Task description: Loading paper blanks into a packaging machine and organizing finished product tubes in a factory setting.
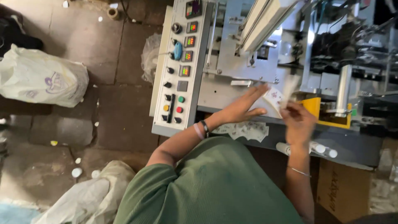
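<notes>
Far left, on floor: one white plastic sack (39,76), tied full, contents hidden. Second pale sack (83,197) at lower edge. Control panel (179,68) on machine's left end. Left hand (242,108) open, fingers flat, touching left face of printed paper blanks stack (273,101) at machine's front edge. Right hand (297,120) blurred, against stack's right side; grip cannot tell. More blanks (244,130) loose below. Cardboard box (342,188) lower right, contents unseen.
</notes>
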